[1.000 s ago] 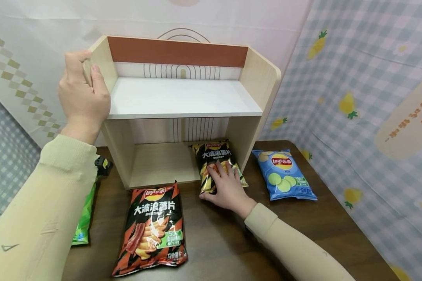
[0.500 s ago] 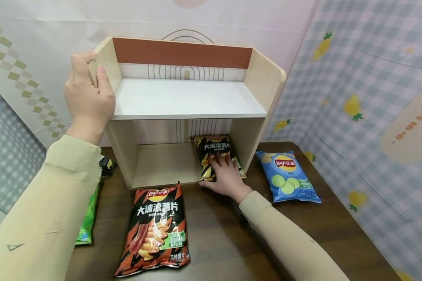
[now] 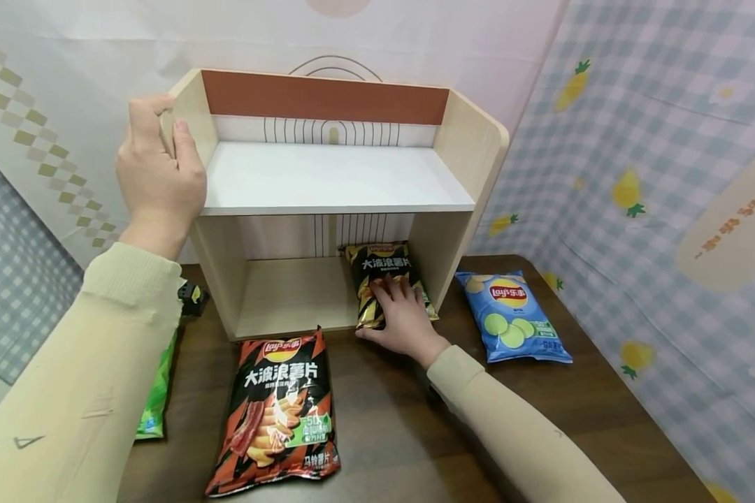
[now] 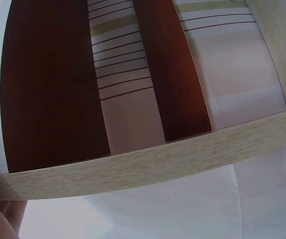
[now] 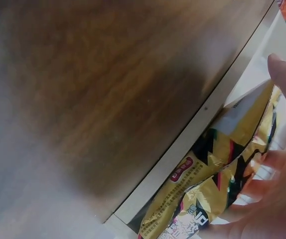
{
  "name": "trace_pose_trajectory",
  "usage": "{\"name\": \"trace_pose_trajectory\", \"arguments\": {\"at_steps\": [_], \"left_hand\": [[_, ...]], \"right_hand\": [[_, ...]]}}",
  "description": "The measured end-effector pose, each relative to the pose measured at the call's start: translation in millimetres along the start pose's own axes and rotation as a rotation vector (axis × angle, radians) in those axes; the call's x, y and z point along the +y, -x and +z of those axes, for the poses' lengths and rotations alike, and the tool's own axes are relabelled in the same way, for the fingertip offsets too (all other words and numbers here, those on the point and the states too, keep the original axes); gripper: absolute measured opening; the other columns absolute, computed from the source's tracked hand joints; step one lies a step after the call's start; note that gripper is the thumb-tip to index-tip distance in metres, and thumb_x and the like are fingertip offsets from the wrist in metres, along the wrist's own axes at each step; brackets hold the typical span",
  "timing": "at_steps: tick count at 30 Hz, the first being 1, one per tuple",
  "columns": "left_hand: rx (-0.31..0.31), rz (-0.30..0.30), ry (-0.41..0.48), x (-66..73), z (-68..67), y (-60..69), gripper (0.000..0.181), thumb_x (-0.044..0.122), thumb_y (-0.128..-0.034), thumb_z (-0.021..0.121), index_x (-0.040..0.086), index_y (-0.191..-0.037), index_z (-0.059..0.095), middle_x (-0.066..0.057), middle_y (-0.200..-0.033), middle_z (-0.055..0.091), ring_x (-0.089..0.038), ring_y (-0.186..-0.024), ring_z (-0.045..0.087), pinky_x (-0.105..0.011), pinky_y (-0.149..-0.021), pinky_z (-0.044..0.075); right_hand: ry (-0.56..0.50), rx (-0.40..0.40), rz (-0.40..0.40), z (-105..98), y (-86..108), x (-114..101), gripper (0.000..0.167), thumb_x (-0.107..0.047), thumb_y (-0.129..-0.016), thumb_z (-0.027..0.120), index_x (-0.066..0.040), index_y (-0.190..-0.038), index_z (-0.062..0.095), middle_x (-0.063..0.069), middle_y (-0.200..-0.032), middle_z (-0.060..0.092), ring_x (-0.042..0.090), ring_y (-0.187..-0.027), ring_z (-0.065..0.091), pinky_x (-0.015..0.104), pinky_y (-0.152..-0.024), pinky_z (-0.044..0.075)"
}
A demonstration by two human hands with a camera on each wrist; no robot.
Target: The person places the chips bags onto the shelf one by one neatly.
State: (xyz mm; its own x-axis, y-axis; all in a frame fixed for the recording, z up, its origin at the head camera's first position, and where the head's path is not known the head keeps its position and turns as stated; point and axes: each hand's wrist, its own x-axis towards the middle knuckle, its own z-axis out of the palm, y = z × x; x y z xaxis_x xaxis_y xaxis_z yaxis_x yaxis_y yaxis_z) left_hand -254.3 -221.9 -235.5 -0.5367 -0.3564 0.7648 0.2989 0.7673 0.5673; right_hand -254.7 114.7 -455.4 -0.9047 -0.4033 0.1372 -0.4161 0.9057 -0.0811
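Right hand [image 3: 405, 327] is on the gold bag [image 3: 380, 265], fingers spread wide over its printed face, thumb out just beside the near-left corner; it's pressing, not wrapped round it. Left hand [image 3: 161, 171] grips the front edge of the shelf [image 3: 346, 175] at its left panel [image 3: 193, 105], up and left of the right hand, probably bracing it. Bag sits under and just ahead of the right hand, at the right end of the lower bay [image 3: 298, 293], close to the right panel [image 3: 440, 255]; can't tell if they touch. Step in hand reads as seating this bag in the bay. Next move, my guess: a small push away from the palm if the near edge needs to go deeper, then lift the fingers straight off so the bag doesn't drag back. Orientation: logo end points away from the right hand toward the back, bottom seam toward the wrist, print facing up at the person. Long axis runs front to back, far end canted slightly left. Can't tell if the far end lies flat or rides up. Not shelved: red bag [image 3: 279, 412] left of and nearer than the right hand, blue bag [image 3: 512, 318] to its right outside the shelf, green bag [image 3: 156, 395] below the left hand, part hidden by the sleeve [image 3: 122, 307].
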Motion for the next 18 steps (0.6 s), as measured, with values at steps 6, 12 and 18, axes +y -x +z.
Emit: {"name": "trace_pose_trajectory", "arguments": {"at_steps": [6, 12, 18], "left_hand": [[0.007, -0.003, 0.01, -2.7, 2.7, -0.1, 0.036, 0.035, -0.0983, 0.041, 0.017, -0.129, 0.05, -0.004, -0.128, 0.061, -0.029, -0.108, 0.061, -0.05, -0.086, 0.047], [0.016, 0.006, 0.021, -3.5, 3.9, -1.8, 0.036, 0.033, -0.098, 0.042, 0.015, -0.128, 0.05, -0.005, -0.125, 0.062, -0.028, -0.107, 0.062, -0.048, -0.087, 0.047], [0.006, 0.0, 0.023, -3.4, 4.0, -1.9, 0.036, 0.034, -0.0984, 0.041, 0.015, -0.128, 0.05, -0.002, -0.127, 0.061, -0.025, -0.11, 0.06, -0.046, -0.09, 0.047]], "right_hand": [[0.003, 0.067, -0.054, -7, 11.2, -6, 0.091, -0.068, -0.079, 0.062, -0.018, -0.15, 0.035, 0.013, -0.152, 0.033, 0.038, -0.137, 0.03, 0.056, -0.107, 0.026], [-0.118, 0.173, -0.088, -17, 25.9, -22, 0.075, -0.056, -0.087, 0.062, -0.011, -0.143, 0.044, 0.012, -0.142, 0.045, 0.029, -0.13, 0.042, 0.049, -0.105, 0.033], [-0.384, 0.133, 0.008, -21, 42.4, -46, 0.079, -0.064, -0.089, 0.051, -0.01, -0.145, 0.042, 0.01, -0.141, 0.049, 0.028, -0.127, 0.047, 0.047, -0.101, 0.04]]}}
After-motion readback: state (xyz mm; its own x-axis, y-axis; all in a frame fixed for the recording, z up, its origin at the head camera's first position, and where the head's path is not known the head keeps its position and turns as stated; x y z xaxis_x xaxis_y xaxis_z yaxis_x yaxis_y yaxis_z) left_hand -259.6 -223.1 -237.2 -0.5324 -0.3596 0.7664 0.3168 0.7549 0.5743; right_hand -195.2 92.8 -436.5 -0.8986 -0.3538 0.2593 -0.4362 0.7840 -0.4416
